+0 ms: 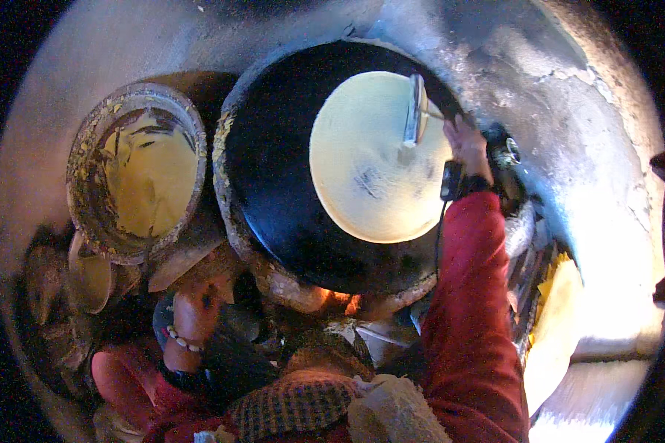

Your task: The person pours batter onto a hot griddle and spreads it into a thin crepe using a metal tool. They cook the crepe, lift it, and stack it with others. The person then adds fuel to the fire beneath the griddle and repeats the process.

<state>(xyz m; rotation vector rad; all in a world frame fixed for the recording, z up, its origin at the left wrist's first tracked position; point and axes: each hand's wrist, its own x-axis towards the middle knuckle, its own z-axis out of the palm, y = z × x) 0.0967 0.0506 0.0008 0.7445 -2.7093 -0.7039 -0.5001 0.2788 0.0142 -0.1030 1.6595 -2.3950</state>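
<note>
My right hand [465,145] grips the thin handle of a T-shaped batter spreader [414,111]. Its smooth crossbar rests on the upper right part of a wide, pale round of batter [360,166]. Under that batter is a large round black griddle [271,183], its left side bare. My left hand [199,296] is low and left of the griddle, beside a flat, pointed piece [180,267]. Shadow hides the left fingers, so whether they hold that piece is unclear. Above it stands a crusted round vessel [80,194] of yellowish batter [158,177].
Fire [341,300] glows beneath the griddle's near edge. A scoop-like bowl [91,277] sits against the batter vessel. On the right, a yellow-edged pale sheet or bag [554,326] lies below the cracked plaster surface [559,122]. A cord runs from a dark wrist device [451,180].
</note>
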